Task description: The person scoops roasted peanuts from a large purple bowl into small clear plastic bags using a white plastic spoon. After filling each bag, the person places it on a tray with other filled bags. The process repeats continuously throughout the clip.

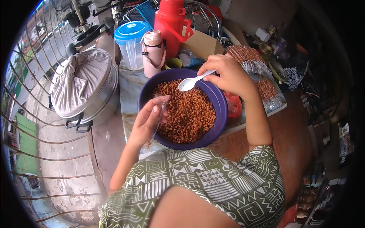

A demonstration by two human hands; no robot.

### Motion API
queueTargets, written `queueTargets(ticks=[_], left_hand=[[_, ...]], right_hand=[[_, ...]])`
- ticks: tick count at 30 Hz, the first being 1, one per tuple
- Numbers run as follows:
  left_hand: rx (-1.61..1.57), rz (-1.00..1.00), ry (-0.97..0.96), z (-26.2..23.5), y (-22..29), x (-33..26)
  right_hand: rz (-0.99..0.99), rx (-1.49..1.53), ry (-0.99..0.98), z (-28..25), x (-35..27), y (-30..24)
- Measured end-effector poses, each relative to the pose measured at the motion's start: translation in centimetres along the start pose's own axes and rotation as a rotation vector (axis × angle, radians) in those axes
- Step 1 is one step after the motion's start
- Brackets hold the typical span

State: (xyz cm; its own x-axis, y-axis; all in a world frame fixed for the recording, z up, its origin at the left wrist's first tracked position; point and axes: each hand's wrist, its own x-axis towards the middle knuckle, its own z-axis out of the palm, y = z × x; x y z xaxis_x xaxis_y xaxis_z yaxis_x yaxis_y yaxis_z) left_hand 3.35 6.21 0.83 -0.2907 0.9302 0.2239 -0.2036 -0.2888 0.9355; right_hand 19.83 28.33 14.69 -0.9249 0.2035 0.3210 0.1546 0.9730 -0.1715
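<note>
A deep purple basin [221, 110] holds a large heap of reddish-brown roasted peanuts [186, 117]. Over the basin's left side, my left hand [148, 119] pinches a small clear plastic bag [161, 99] between thumb and fingers. How much the bag contains, I cannot make out. My right hand [228, 74] comes in over the far right rim, its fingers closed round the handle of a white plastic spoon [187, 84]. The spoon's bowl hangs above the nuts, tilted toward the bag, with only small specks on it.
Beyond the basin stand a pink bottle [154, 57], a blue-lidded clear container [131, 45], a red thermos jug [167, 32] and a green cup [173, 63]. Filled packets [247, 57] lie stacked at the right. A cloth-covered pot [85, 83] sits left, by a metal grille [42, 142].
</note>
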Motion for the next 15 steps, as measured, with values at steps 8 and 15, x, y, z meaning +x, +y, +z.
queueTargets(ticks=[8, 15], left_hand=[[0.077, 0.006, -0.014, -0.7, -0.3, -1.2], [0.015, -0.164, -0.122, -1.3, -1.9, 0.3]], right_hand=[[0.176, 0.277, -0.386, 16.2, -2.5, 4.5], [0.182, 0.648, -0.430, 16.8, -2.6, 5.5]])
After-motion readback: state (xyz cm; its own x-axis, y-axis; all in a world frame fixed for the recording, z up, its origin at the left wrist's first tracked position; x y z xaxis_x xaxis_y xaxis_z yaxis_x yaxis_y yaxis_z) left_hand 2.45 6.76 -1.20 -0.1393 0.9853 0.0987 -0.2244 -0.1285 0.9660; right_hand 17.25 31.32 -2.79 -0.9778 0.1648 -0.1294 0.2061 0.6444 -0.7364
